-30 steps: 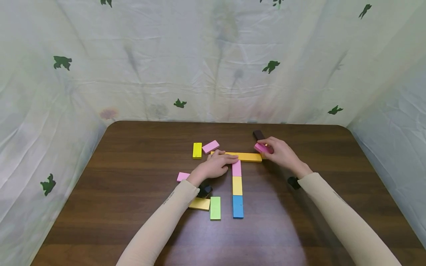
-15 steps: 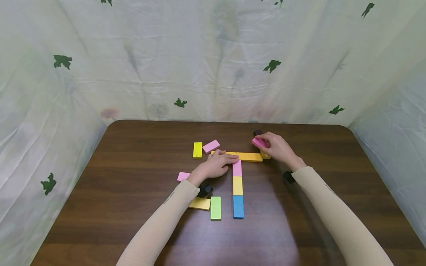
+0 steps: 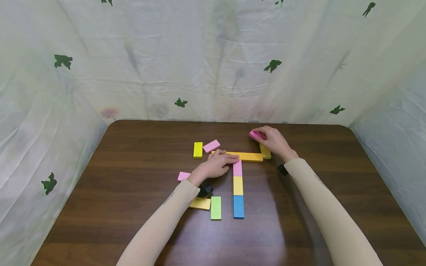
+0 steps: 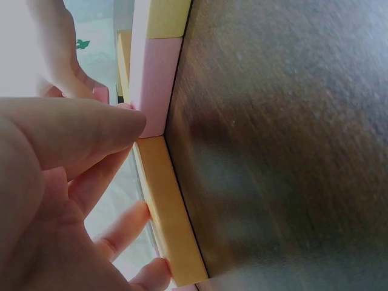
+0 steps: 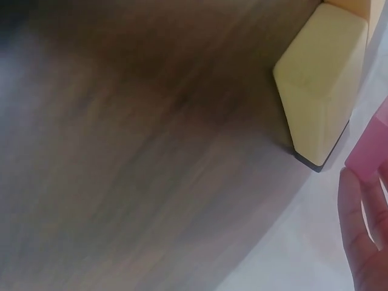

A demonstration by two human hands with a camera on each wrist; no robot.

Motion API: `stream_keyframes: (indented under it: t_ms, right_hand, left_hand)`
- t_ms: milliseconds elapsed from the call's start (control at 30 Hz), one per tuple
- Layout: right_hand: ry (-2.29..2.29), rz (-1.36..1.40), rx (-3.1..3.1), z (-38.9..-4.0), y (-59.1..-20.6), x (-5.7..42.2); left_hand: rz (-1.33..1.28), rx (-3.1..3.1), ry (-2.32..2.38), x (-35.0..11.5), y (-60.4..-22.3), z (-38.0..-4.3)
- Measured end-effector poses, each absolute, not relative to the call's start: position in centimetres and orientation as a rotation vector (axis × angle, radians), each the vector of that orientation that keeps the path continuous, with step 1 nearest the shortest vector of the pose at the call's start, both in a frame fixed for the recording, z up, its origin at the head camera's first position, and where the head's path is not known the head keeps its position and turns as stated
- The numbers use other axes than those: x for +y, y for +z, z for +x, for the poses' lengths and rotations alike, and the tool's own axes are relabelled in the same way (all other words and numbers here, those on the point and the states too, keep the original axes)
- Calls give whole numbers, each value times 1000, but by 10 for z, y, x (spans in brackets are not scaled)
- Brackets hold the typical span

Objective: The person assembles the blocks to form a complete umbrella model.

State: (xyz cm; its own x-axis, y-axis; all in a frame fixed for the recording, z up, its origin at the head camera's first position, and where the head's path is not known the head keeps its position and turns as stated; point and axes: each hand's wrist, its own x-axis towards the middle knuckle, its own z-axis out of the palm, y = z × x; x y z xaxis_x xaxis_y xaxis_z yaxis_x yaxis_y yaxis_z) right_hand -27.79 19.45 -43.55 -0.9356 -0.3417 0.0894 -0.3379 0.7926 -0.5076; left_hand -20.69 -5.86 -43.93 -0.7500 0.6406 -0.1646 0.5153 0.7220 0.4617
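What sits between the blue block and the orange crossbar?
Two blocks: a yellow block next to the blue block, then a pink block up by the orange crossbar. The head view shows this.

booth-like spot, room type unclear: printed cloth [image 3: 199, 55] screens wood-grain table [image 3: 100, 207]

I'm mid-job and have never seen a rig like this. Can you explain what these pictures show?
No machine here: just a person's left hand and right hand. The wide picture comes from a camera on the head; the close ones, from one on each wrist. On the brown table, a blue block, a yellow block and a light pink block form a line meeting a crosswise orange row; a green block lies to the line's left. The left hand rests where line and row meet; the right hand pinches a deep pink block near the table's far edge.
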Motion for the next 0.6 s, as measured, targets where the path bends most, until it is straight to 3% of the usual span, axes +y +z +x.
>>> stream_keyframes:
  t_ms: [600]
  right_hand:
    - [-794,-487,2978,-299,-433,173]
  left_hand:
    - [903,2613,569,-60,-440,-207]
